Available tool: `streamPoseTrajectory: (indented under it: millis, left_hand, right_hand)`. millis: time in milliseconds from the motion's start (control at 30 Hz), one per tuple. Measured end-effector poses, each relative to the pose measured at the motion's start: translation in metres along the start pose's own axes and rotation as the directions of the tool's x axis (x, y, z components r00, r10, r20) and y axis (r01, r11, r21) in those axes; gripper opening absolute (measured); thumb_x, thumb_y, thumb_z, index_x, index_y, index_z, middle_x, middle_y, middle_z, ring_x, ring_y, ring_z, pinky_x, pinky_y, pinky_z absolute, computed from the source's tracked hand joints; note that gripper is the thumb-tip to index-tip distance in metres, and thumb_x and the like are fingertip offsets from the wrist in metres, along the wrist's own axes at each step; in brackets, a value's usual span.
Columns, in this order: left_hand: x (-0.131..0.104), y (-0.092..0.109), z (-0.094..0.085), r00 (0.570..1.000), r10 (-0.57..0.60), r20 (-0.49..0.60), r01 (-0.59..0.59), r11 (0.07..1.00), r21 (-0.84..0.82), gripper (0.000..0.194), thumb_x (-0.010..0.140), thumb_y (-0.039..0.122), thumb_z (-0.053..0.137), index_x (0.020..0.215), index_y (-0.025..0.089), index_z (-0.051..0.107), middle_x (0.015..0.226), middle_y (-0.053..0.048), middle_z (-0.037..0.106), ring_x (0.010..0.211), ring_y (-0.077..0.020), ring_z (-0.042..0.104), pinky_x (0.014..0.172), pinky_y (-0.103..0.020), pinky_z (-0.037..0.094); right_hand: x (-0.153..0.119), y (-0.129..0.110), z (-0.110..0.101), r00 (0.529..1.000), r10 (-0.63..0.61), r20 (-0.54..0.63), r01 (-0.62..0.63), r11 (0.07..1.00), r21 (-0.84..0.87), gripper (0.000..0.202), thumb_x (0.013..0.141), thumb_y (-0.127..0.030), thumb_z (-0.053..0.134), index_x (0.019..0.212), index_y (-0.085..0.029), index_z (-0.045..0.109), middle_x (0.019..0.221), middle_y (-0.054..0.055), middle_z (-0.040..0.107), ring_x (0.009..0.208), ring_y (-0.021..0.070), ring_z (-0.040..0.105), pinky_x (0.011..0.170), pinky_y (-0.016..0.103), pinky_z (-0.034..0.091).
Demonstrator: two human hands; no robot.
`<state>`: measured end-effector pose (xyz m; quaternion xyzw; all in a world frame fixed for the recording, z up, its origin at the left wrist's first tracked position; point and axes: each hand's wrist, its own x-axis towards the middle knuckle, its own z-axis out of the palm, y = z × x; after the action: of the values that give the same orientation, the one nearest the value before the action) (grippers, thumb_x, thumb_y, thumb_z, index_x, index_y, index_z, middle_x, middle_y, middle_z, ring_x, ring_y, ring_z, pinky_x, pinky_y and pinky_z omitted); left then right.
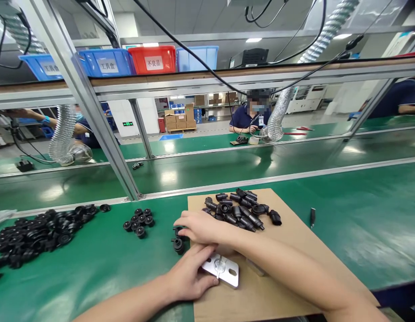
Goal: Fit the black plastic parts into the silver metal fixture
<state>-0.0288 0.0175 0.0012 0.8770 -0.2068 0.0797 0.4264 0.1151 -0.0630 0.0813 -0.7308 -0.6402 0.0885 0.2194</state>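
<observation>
My left hand point(192, 275) is closed on a silver metal plate point(230, 271) with slots and a round centre, over the left part of a brown cardboard sheet point(287, 264). My right hand point(202, 227) crosses above it, reaching left past the sheet's edge. Its fingertips are at a black round part point(178, 231), and whether they grip it is hard to tell. Another black part point(178, 246) sits just in front of that one on the green mat. Behind my right hand, a pile of black cylindrical fittings point(242, 210) lies on the cardboard.
A large heap of black parts point(36, 232) covers the left of the green table point(110, 268), with a smaller cluster point(138, 221) nearer the middle. A small dark tool point(312, 218) lies right of the cardboard. A metal post point(93, 103) rises at left. People sit at benches beyond.
</observation>
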Motion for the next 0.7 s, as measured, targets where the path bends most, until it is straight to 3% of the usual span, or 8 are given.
streamPoseTrajectory:
  millis: [67, 167, 300, 433, 533, 700]
  left_hand:
    - [0.000, 0.002, -0.002, 1.000, -0.009, 0.025, 0.010, 1.000, -0.012, 0.086, 0.084, 0.023, 0.078, 0.159, 0.026, 0.036, 0.150, -0.015, 0.050, 0.136, -0.0350, 0.050, 0.118, -0.051, 0.042]
    - [0.001, 0.005, -0.005, 0.998, -0.016, 0.057, 0.019, 0.998, -0.054, 0.088, 0.082, 0.017, 0.075, 0.160, 0.027, 0.035, 0.141, -0.014, 0.055, 0.127, -0.0323, 0.056, 0.113, -0.048, 0.047]
    - [0.002, 0.002, -0.004, 0.999, -0.022, 0.035, 0.026, 0.994, -0.103, 0.081, 0.083, 0.017, 0.074, 0.157, 0.029, 0.041, 0.134, -0.013, 0.057, 0.121, -0.0315, 0.057, 0.107, -0.048, 0.049]
    - [0.000, -0.002, 0.001, 0.997, -0.074, -0.019, 0.071, 0.989, -0.130, 0.077, 0.086, 0.024, 0.075, 0.155, 0.028, 0.041, 0.132, -0.013, 0.060, 0.116, -0.0316, 0.059, 0.102, -0.048, 0.049]
    - [-0.002, 0.000, 0.003, 0.984, -0.168, -0.051, 0.158, 0.974, -0.160, 0.079, 0.086, 0.024, 0.076, 0.155, 0.027, 0.039, 0.135, -0.012, 0.060, 0.118, -0.0316, 0.059, 0.104, -0.048, 0.047]
    - [-0.002, 0.003, 0.001, 0.969, -0.245, -0.039, 0.233, 0.953, -0.194, 0.079, 0.089, 0.029, 0.072, 0.158, 0.026, 0.035, 0.135, -0.012, 0.062, 0.112, -0.0295, 0.061, 0.097, -0.043, 0.050]
  right_hand:
    - [0.009, 0.003, 0.002, 1.000, 0.015, -0.007, -0.014, 0.999, 0.037, 0.014, 0.095, -0.021, 0.070, 0.107, -0.020, 0.077, 0.108, 0.009, 0.072, 0.098, 0.0255, 0.066, 0.081, 0.032, 0.048]
    - [0.003, 0.018, -0.014, 0.994, 0.086, -0.063, -0.078, 0.990, 0.119, 0.012, 0.095, -0.019, 0.065, 0.101, -0.017, 0.076, 0.098, 0.007, 0.074, 0.089, 0.0215, 0.066, 0.075, 0.030, 0.047]
    - [-0.033, 0.040, -0.046, 0.978, 0.190, -0.089, -0.164, 0.957, 0.240, 0.023, 0.102, -0.030, 0.056, 0.102, -0.014, 0.073, 0.093, 0.006, 0.075, 0.080, 0.0192, 0.067, 0.070, 0.028, 0.049]
    - [-0.077, 0.041, -0.064, 0.953, 0.287, -0.095, -0.231, 0.893, 0.386, 0.023, 0.099, -0.035, 0.059, 0.102, -0.016, 0.073, 0.095, 0.005, 0.075, 0.081, 0.0194, 0.067, 0.070, 0.028, 0.050]
    - [-0.104, 0.027, -0.066, 0.956, 0.279, -0.092, -0.237, 0.917, 0.322, 0.015, 0.096, -0.029, 0.063, 0.101, -0.019, 0.074, 0.086, 0.002, 0.072, 0.073, 0.0172, 0.062, 0.064, 0.027, 0.045]
    - [-0.124, 0.003, -0.056, 0.988, 0.147, -0.039, -0.142, 0.984, 0.104, 0.011, 0.094, -0.017, 0.065, 0.101, -0.020, 0.073, 0.099, 0.004, 0.071, 0.090, 0.0200, 0.065, 0.078, 0.030, 0.045]
